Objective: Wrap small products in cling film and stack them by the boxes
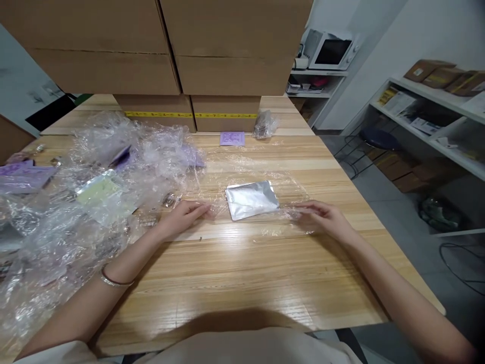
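Note:
A silver foil pouch (252, 199) lies flat on a sheet of clear plastic film (271, 231), which is spread over the wooden table (235, 288). Left of the pouch, my left hand (185, 218) pinches the film's near edge between thumb and fingers. My right hand (326, 218) grips the same film on the opposite side, its fingers closed around the gathered edge. Neither hand touches the pouch. Being transparent, the film has an outline that is hard to follow.
Crumpled plastic wrap (151, 146) heaps along the left, with purple packets (26, 177) and a pale green packet (99, 191) among it. Stacked cardboard boxes (227, 71) stand at the back. Before them lie a purple card (232, 138) and a small wrapped bundle (264, 125).

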A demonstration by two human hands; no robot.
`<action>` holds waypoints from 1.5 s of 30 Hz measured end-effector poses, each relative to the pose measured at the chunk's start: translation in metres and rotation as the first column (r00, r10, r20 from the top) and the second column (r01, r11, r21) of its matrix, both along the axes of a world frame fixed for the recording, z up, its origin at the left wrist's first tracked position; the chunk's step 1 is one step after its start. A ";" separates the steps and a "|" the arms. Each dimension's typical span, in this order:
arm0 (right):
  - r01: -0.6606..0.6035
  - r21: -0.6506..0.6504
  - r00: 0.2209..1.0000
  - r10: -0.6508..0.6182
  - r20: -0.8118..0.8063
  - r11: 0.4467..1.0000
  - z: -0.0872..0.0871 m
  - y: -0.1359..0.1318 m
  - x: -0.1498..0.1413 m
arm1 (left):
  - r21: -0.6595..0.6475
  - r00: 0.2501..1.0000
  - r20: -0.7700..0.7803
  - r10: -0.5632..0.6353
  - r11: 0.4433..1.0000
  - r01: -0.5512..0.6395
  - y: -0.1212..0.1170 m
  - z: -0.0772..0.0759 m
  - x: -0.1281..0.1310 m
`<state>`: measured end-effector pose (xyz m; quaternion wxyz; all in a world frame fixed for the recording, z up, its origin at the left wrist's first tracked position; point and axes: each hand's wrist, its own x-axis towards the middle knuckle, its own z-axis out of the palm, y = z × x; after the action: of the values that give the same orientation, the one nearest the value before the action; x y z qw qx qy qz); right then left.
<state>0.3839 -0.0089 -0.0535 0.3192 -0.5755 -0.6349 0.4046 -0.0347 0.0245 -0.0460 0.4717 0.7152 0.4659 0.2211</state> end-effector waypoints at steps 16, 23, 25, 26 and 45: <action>-0.052 0.077 0.893 0.012 0.450 0.996 0.006 0.094 0.035 | 0.465 0.803 -0.227 0.550 0.786 -0.407 0.005 -0.009 0.018; -0.507 0.576 0.763 0.024 0.645 0.641 0.017 0.032 -0.036 | 0.887 0.933 -0.360 0.015 0.316 0.337 -0.009 -0.012 0.046; -0.678 0.458 0.678 0.249 0.692 0.575 0.007 0.025 -0.054 | 0.751 0.867 -0.481 -0.128 0.449 0.483 -0.006 -0.013 0.056; -0.705 0.399 0.650 0.309 0.694 0.587 0.001 0.026 -0.059 | 0.678 0.845 -0.515 -0.147 0.533 0.506 -0.002 -0.014 0.059; -0.425 -0.211 0.867 0.463 0.185 0.880 0.031 0.065 0.015 | -0.055 0.968 -0.148 -0.204 0.979 0.198 0.058 0.021 -0.032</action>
<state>0.3990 0.0557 -0.0224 0.0934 -0.4805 -0.7480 0.4483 -0.0669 0.0826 -0.0250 0.4686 0.7640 0.4303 0.1073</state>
